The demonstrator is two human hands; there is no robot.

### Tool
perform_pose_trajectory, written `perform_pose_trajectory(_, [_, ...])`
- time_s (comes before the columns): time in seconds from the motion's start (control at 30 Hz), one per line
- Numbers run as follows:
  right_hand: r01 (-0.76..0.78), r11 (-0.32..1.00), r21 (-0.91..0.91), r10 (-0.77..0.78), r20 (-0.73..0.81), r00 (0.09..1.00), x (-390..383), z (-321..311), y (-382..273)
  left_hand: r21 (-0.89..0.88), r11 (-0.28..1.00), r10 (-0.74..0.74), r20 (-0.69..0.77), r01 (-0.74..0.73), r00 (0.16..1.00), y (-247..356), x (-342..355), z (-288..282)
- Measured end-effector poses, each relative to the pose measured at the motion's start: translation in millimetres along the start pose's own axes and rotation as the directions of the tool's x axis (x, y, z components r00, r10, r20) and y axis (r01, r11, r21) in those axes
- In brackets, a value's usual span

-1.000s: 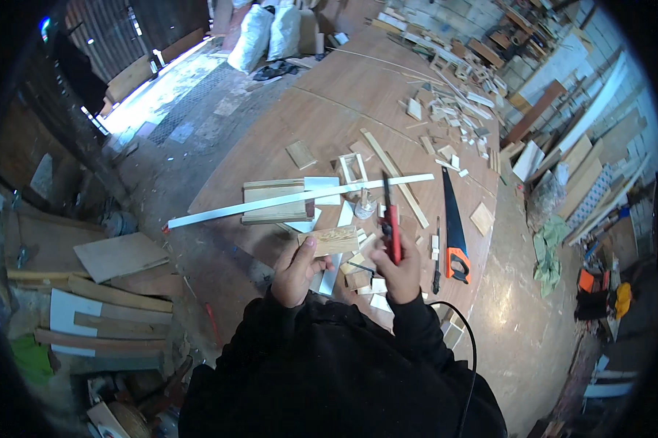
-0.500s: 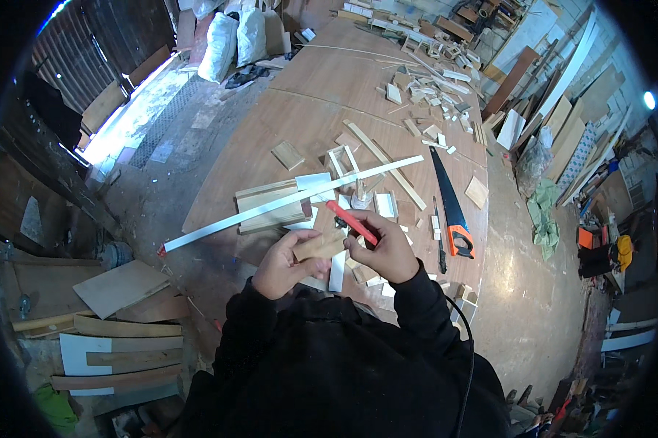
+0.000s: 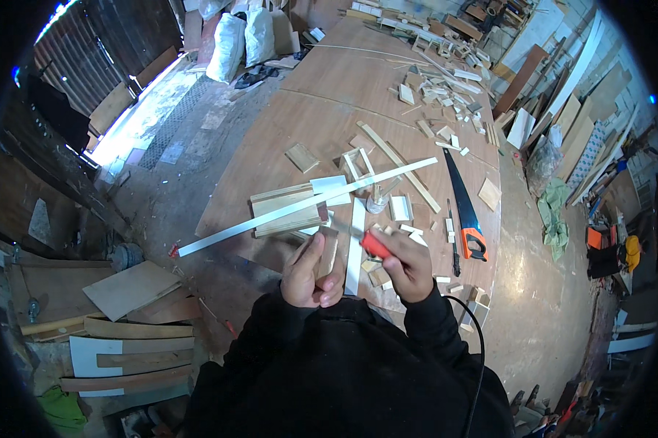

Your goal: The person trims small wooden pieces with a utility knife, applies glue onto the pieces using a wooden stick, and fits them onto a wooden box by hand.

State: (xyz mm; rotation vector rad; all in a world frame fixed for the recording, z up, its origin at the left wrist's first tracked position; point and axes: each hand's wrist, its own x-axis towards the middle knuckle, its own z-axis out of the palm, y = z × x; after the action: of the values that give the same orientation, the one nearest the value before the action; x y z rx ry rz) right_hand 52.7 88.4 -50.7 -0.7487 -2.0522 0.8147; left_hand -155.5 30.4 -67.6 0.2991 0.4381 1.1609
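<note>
My left hand [image 3: 308,274] grips a small wooden block [image 3: 329,255] held upright just over the near edge of the brown worktable [image 3: 329,102]. My right hand [image 3: 406,264] is closed around a red-handled tool [image 3: 375,244], whose red end points toward the block. Both hands sit close together, a few centimetres apart. In front of them lie a white strip [image 3: 356,244] and a long white slat [image 3: 307,205] resting across a stack of wooden boards [image 3: 285,208].
A handsaw with an orange handle [image 3: 464,212] lies to the right. Small wood offcuts [image 3: 431,95] litter the table's middle and far end. White sacks [image 3: 243,36] stand at the back left. Planks [image 3: 135,292] lie on the floor at left; boards lean at right.
The red tool, upright a second ago, has tilted down and drawn back into my right hand. Both hands have come nearer to me, and the left has taken up the block.
</note>
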Motion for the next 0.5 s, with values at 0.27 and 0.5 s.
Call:
perform_pose_trajectory(0.27, [0.196, 0.967, -0.161, -0.200, -0.012, 0.980, -7.6, 3.4, 1.5, 0.070, 0.996, 0.044, 0.030, -0.046, 0.999, 5.1, -3.6, 11.7])
perform_pose_trajectory(0.5, [0.245, 0.942, -0.231, -0.247, 0.019, 0.969, -2.8, 4.2, 2.3, 0.124, 0.987, 0.107, -0.010, -0.105, 0.994, 12.1, -3.7, 21.8])
